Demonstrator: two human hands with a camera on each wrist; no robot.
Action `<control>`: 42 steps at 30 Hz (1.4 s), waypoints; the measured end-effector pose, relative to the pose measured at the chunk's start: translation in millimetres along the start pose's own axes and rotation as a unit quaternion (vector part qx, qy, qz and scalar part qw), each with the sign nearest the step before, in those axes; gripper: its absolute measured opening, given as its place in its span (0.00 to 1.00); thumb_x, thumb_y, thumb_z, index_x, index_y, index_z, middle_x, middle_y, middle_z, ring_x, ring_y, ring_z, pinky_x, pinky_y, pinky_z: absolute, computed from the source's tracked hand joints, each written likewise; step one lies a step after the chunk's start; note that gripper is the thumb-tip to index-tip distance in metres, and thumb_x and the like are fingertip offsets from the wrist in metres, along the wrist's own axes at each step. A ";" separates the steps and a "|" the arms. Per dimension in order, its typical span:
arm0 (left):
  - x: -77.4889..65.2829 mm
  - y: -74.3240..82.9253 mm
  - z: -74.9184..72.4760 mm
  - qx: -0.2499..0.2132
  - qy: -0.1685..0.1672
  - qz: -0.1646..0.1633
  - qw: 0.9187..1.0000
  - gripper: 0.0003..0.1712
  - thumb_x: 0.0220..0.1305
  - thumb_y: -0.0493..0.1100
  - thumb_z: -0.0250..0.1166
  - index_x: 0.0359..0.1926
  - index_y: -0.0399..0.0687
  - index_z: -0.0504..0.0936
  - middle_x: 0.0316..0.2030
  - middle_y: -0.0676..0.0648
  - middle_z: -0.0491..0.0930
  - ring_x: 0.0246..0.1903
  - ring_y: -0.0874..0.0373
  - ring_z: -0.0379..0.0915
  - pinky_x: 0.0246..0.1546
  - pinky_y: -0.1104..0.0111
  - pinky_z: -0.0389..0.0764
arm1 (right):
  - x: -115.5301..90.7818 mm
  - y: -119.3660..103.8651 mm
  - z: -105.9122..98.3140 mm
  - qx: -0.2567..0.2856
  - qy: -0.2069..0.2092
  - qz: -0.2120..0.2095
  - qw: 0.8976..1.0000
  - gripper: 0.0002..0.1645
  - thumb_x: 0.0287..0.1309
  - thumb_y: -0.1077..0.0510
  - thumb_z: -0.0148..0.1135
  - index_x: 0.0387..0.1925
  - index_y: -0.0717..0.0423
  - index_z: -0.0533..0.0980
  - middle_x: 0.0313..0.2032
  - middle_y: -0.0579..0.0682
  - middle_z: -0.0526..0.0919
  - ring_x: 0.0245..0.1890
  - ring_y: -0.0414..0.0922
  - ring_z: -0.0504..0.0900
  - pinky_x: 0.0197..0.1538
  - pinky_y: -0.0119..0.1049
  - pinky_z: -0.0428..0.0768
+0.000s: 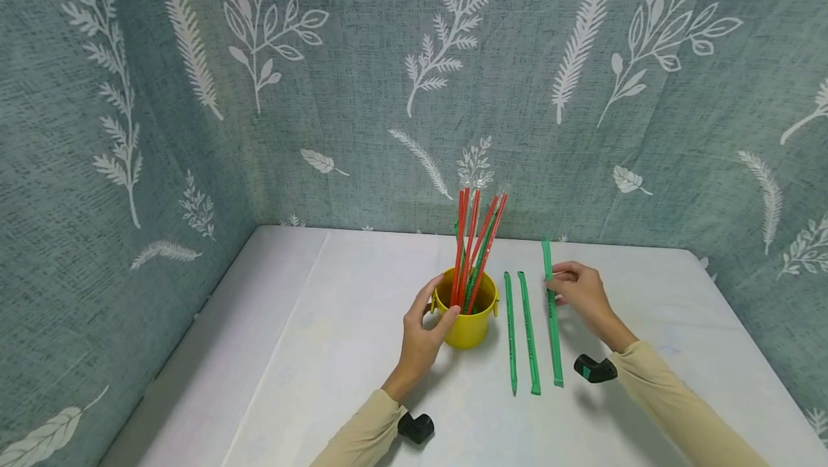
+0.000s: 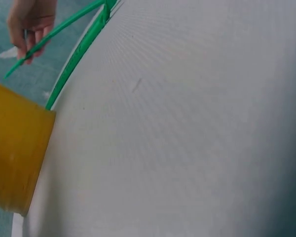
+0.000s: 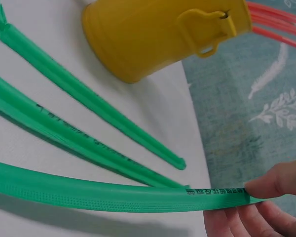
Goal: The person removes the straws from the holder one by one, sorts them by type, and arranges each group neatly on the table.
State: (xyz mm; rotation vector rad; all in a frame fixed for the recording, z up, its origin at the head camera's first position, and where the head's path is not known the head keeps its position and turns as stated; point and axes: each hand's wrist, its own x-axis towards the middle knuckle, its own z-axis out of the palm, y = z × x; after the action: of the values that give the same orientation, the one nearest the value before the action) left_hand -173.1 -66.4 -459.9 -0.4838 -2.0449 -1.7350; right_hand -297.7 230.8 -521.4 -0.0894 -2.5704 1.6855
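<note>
Fabric-walled nook (room type unclear), leaf-printed grey-green cloth around, white table

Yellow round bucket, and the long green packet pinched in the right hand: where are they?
Yellow round bucket (image 1: pixel 467 331): head view, front wall.
Long pinched green packet (image 3: pixel 123 198): right wrist view, middle of its visible length.

Bucket on table; straws inside bucket. Right of bucket: two straws side by side on table (third straw: farther right).
</note>
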 end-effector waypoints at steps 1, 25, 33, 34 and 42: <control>-0.1 0.5 -0.3 -0.001 0.000 0.000 1.000 0.29 0.56 0.37 0.59 0.59 0.40 0.64 0.57 0.44 0.66 0.56 0.51 0.60 0.45 0.54 0.65 | -3.3 -3.6 0.4 -0.002 -0.005 0.001 1.000 0.21 0.47 0.50 0.64 0.43 0.54 0.72 0.34 0.53 0.76 0.28 0.46 0.77 0.25 0.38 0.77; -0.4 -0.8 -1.0 -0.011 -0.010 -0.018 1.000 0.29 0.57 0.40 0.59 0.60 0.44 0.64 0.58 0.47 0.65 0.58 0.56 0.58 0.48 0.56 0.65 | -44.5 -54.8 5.4 -0.061 -0.032 0.071 0.995 0.19 0.49 0.60 0.60 0.44 0.65 0.72 0.32 0.56 0.79 0.24 0.44 0.78 0.21 0.31 0.74; 0.4 1.7 -1.2 -0.011 -0.007 -0.015 1.000 0.29 0.57 0.39 0.59 0.60 0.42 0.63 0.58 0.45 0.65 0.58 0.54 0.58 0.47 0.52 0.64 | -43.8 -53.4 7.7 -0.078 -0.026 0.037 0.996 0.17 0.47 0.61 0.63 0.40 0.68 0.74 0.29 0.57 0.79 0.20 0.41 0.77 0.20 0.31 0.74; 0.4 -3.1 -0.7 -0.010 -0.005 -0.014 1.000 0.29 0.58 0.40 0.59 0.60 0.44 0.63 0.58 0.47 0.65 0.58 0.55 0.58 0.47 0.52 0.64 | -43.9 -53.7 7.9 -0.079 -0.025 0.034 0.996 0.17 0.46 0.62 0.63 0.39 0.68 0.74 0.29 0.57 0.78 0.20 0.41 0.77 0.20 0.31 0.74; 0.1 -0.2 1.0 -0.014 -0.008 -0.012 1.000 0.29 0.57 0.39 0.59 0.60 0.42 0.63 0.58 0.45 0.66 0.58 0.53 0.58 0.46 0.51 0.64 | -46.9 -53.8 6.5 -0.114 -0.012 0.013 0.993 0.14 0.43 0.67 0.63 0.36 0.68 0.74 0.28 0.57 0.77 0.20 0.42 0.76 0.18 0.31 0.74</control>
State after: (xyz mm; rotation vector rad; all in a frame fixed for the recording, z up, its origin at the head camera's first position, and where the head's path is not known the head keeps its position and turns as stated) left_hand -173.3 -65.4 -460.1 -0.4863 -2.0485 -1.7813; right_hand -252.2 199.5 -475.7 -0.1160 -2.7817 1.4015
